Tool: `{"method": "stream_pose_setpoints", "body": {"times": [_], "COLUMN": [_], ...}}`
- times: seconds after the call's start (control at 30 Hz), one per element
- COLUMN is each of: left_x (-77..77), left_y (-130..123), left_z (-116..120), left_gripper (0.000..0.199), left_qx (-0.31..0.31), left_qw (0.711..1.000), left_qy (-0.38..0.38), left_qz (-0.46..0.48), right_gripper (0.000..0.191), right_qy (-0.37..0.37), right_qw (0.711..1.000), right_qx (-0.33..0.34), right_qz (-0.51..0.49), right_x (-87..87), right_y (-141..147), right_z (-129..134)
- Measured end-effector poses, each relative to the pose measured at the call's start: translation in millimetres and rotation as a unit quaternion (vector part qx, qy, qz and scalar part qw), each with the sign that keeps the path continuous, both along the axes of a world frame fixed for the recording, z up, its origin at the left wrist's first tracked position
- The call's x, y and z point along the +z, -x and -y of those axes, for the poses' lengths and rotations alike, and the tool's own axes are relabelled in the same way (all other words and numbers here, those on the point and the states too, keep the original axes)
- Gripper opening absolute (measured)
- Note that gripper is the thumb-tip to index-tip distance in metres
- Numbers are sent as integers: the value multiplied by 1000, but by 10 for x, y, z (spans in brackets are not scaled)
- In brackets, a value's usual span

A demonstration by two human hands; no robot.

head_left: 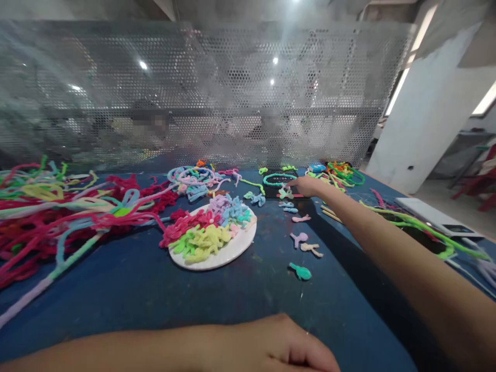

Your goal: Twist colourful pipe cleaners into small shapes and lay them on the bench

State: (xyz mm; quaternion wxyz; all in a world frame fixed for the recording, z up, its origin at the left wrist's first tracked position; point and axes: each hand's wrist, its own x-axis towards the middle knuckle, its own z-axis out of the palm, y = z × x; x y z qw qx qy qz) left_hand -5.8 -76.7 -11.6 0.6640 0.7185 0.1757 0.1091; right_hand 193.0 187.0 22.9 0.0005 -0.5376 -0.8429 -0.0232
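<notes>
My right hand [308, 186] reaches far across the blue table to a black phone-like device [273, 195] with a timer on its screen. Its fingers are drawn together at the device, just above a small pale green and white twisted chenille piece [285, 193]; whether they grip anything is hidden. A turquoise chenille loop [267, 179] lies over the device's upper part. My left hand [279, 341] rests low at the near edge, its fingertips cut off by the frame. Between the hands lie small knotted pieces: a teal one [300, 271], a cream one [311, 249], a lilac one [299, 238] and a pink one [301, 219].
A white plate [217, 262] holds heaps of small coloured chenille pieces. Long tangled chenille stems [116, 212] spread over the left side. More green stems [422, 227] and a white flat device [434, 214] lie at right. A perforated metal screen [232, 93] stands behind the table.
</notes>
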Motion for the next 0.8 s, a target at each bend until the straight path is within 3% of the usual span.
{"method": "stream_pose_setpoints", "body": {"times": [0.4,0.57,0.67,0.8], "left_x": [80,96,107,133], "left_y": [2,-7,-16,-19], "left_z": [-36,-31,-29,-35], "left_gripper": [46,41,41,42], "left_qx": [-19,-22,-25,-32], "left_qw": [998,997,996,994], "left_qy": [-50,-59,-58,-72], "left_qz": [-37,-50,-58,-70], "right_gripper": [28,31,44,46], "right_qy": [3,-17,-7,-22], "right_qw": [999,999,999,999], "right_qx": [-9,13,31,16], "right_qz": [-50,-49,-33,-21], "right_x": [-67,54,18,-53], "right_y": [-86,-146,-117,-82], "right_z": [155,401,589,773]}}
